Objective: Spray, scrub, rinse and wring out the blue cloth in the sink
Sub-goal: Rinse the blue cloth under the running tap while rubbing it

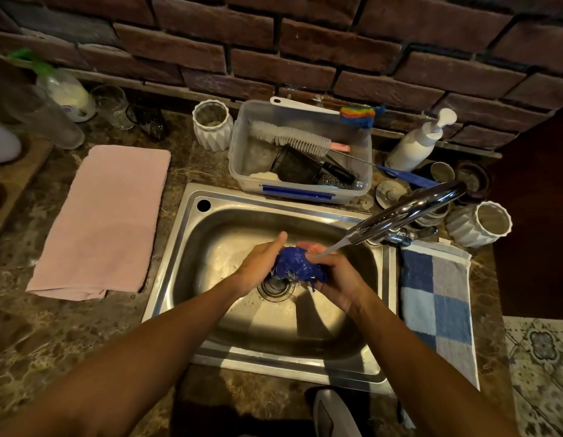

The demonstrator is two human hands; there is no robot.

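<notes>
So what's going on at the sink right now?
A person is rinsing the blue cloth. Both hands, left hand and right hand, hold it bunched up over the drain of the steel sink. Water runs from the faucet onto the cloth and the right hand's fingers. Wringing is not evident yet.
</notes>
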